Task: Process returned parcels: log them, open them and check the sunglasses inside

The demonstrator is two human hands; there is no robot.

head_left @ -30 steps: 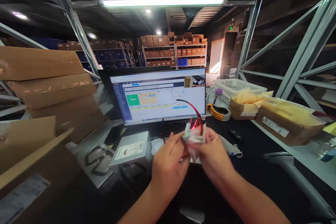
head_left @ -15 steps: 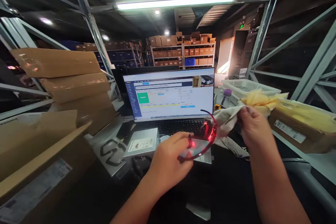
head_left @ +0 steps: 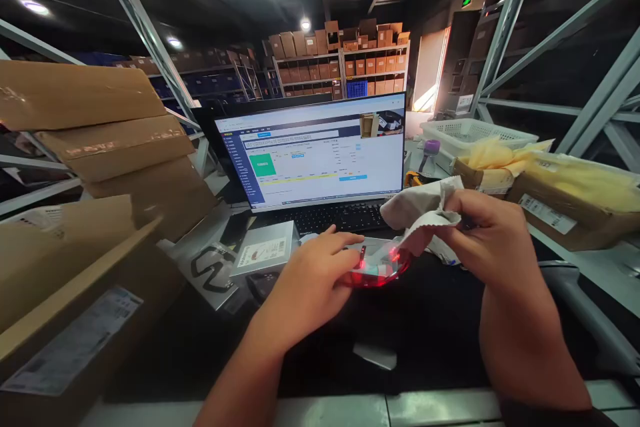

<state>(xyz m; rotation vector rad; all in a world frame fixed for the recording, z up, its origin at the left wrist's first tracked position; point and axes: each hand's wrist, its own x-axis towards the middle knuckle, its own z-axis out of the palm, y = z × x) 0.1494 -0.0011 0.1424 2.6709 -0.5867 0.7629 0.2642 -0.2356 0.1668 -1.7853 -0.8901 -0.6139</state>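
My left hand (head_left: pixel 320 267) grips one end of a curved, dark-red band (head_left: pixel 377 278) with several red lights glowing on it. The band is held above the black desk mat, its far end under a pale cloth (head_left: pixel 425 210) with a zigzag edge. My right hand (head_left: pixel 493 233) pinches that cloth between thumb and fingers, and its lower corner hangs over the band's right end. Beyond my left hand lies a silver-grey box (head_left: pixel 267 248) with a white label. Left of it is a flat pack (head_left: pixel 213 277) with a dark looped shape on it.
A monitor (head_left: pixel 310 167) and black keyboard (head_left: pixel 345 217) stand ahead. Cardboard boxes (head_left: pixel 125 147) are stacked at left, with an open carton (head_left: pixel 65 267) before them. On the right are a white basket (head_left: pixel 475 135), boxes with yellow wrapping (head_left: pixel 590 187) and a grey scanner-like handle (head_left: pixel 595 320).
The band has tipped lower and flatter. My right hand has brought the cloth onto its right end, the palm turning inward. The view has tilted down.
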